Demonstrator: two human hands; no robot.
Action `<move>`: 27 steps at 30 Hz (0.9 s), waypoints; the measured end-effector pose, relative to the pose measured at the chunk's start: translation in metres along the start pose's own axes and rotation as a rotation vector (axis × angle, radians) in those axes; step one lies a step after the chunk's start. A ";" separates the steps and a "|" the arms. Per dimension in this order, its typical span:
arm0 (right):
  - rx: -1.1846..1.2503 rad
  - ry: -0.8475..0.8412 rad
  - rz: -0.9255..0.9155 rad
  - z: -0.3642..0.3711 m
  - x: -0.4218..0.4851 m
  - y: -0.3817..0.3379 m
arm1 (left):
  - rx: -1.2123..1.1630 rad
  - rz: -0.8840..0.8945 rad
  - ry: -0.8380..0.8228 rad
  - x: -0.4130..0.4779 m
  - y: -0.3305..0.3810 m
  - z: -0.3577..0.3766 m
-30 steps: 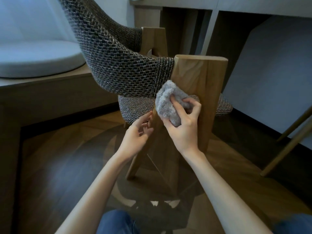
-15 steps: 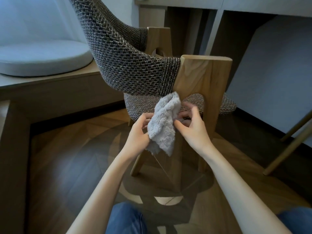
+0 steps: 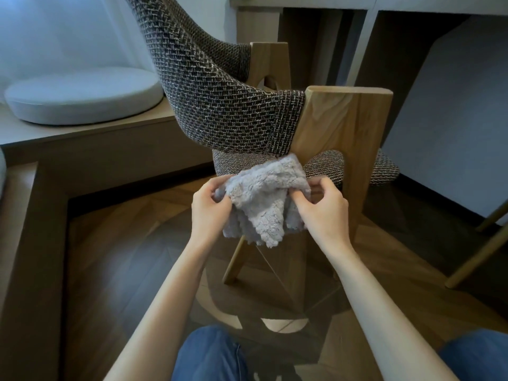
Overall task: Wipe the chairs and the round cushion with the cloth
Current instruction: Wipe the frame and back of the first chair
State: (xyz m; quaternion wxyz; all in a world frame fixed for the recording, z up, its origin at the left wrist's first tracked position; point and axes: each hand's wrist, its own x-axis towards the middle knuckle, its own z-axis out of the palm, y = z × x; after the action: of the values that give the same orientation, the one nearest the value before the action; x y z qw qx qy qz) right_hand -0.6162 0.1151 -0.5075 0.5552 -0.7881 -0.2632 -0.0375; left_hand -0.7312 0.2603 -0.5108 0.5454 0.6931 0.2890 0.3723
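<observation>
Cloth (image 3: pixel 265 199) now off the chair leg (image 3: pixel 349 127); left hand (image 3: pixel 210 207) and right hand (image 3: pixel 320 207) pinch it, refolding before more wiping.

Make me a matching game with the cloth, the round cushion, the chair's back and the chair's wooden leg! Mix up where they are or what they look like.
Things:
1. cloth
2. round cushion
3. chair back
4. wooden chair leg

Descriptions:
A. pale, lying on the wooden ledge at the left
B. light brown, upright, just behind the cloth
C. fluffy grey, held by the left hand and the right hand
D. dark woven fabric, curved

Pairs: 1-C, 2-A, 3-D, 4-B.
</observation>
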 end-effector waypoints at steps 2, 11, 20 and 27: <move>0.075 0.049 0.102 0.004 0.003 0.002 | 0.113 0.032 0.088 0.010 0.007 0.010; 0.359 0.322 0.154 0.021 0.009 -0.007 | -0.107 -0.030 0.131 0.016 0.027 0.056; 0.253 0.372 -0.056 0.036 -0.002 -0.003 | -0.054 0.172 -0.014 0.002 0.012 0.073; 0.094 0.352 -0.110 0.046 0.005 0.014 | 0.041 0.262 0.008 0.012 -0.004 0.071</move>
State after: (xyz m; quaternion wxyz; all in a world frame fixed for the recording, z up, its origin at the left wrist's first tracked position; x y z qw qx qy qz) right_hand -0.6163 0.1546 -0.5356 0.6258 -0.7270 -0.2064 -0.1929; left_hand -0.6651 0.2324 -0.5210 0.4767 0.7345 0.2059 0.4370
